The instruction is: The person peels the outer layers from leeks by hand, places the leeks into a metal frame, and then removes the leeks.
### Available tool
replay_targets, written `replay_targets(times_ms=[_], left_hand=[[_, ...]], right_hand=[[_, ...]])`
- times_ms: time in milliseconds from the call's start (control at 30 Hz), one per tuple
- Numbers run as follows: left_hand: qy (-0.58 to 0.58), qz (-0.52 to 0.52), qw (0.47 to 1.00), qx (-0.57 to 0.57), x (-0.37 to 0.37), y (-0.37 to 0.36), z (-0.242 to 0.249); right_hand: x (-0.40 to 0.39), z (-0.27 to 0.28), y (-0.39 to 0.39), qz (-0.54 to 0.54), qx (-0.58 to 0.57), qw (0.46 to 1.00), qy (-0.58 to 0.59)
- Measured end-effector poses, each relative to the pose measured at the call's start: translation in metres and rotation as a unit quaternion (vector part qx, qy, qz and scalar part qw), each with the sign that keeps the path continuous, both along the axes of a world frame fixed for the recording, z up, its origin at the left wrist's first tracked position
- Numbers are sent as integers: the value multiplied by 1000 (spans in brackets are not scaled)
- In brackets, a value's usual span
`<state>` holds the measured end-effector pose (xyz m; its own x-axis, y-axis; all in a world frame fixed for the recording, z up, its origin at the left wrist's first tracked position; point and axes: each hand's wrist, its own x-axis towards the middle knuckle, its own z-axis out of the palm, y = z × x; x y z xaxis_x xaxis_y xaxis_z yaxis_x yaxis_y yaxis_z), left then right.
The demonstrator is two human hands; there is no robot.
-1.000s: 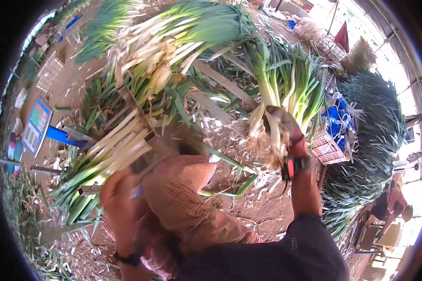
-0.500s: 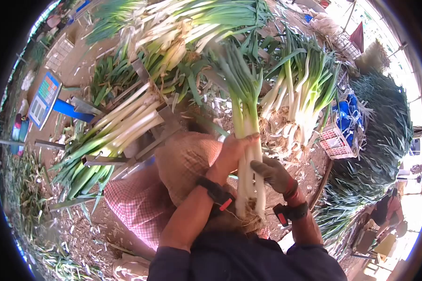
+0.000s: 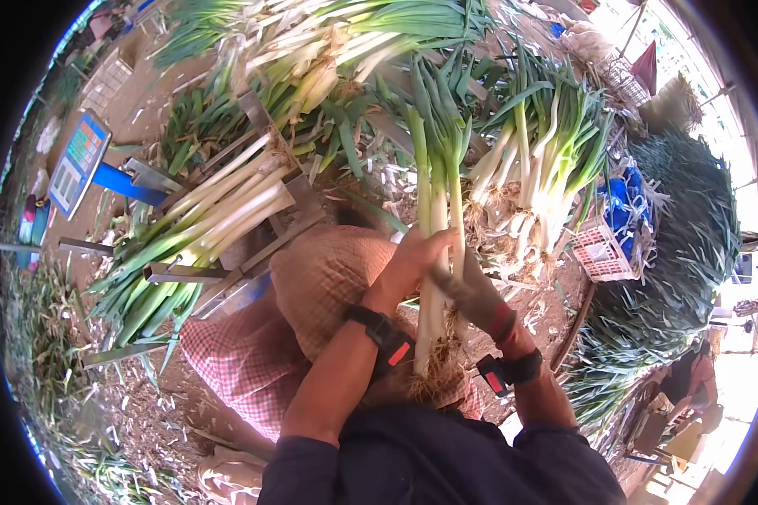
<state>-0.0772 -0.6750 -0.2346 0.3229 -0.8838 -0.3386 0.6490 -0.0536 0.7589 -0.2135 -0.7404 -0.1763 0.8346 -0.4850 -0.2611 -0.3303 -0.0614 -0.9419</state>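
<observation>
My bare left hand (image 3: pixel 414 263) is wrapped round a few leeks (image 3: pixel 432 324), held upright with their green tops away from me and their roots towards my lap. My right hand (image 3: pixel 473 296), in a dark glove and slightly blurred, is closed at one stalk on the bundle's right side, just beside the left hand. Part of that stalk is hidden behind the glove. Beyond my hands, to the right, a loose pile of leeks (image 3: pixel 541 172) lies with roots facing me.
To the left, leeks (image 3: pixel 236 206) rest in a metal frame (image 3: pixel 189 273) by a scale display (image 3: pixel 77 164). At right stand a pink basket (image 3: pixel 602 252) with blue material and a large heap of leeks (image 3: pixel 682 227). Another person (image 3: pixel 691 379) works at far right. Trimmings litter the ground.
The bundle has shifted slightly left and stands straighter. My right hand has moved up and inward to the left hand, and the right-side stalk's root end sits higher, apart from the others.
</observation>
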Motion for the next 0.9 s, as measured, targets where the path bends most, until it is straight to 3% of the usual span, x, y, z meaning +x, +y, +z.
replay_targets(times_ms=[33, 133, 167, 267, 400, 467, 567, 600, 700, 800, 900], left_hand=[[-6, 1, 1000, -1, -2, -1, -1], [96, 42, 994, -9, -4, -2, -4], [73, 30, 997, 11, -3, -2, -8], [35, 15, 997, 62, -1, 1, -12], [74, 22, 994, 80, -7, -7, 1], [97, 6, 991, 90, -6, -10, -3], [235, 72, 969, 37, -11, -22, -24], [161, 61, 984, 41, -9, -20, -17], [-25, 50, 998, 24, -10, -16, -14], [-35, 40, 999, 9, -3, -10, -19], [-11, 67, 998, 18, -3, -9, -13]], right_hand=[[-1, 1, 5, 0, -11, 1000, -26], [3, 16, -6, 37, 131, 991, -7], [-1, 15, -11, 51, 96, 994, 28], [-11, 9, -24, 29, 248, 968, 7], [-26, 19, -35, -19, 321, 945, -54], [-27, 11, -36, 44, 176, 981, -67], [-18, 2, -43, 141, -11, 989, -40], [-8, 19, -24, 53, 102, 993, 32], [1, 10, 2, 50, 94, 994, -3], [6, 21, 6, 35, 247, 968, -19], [7, 21, 8, 14, 233, 972, -21]])
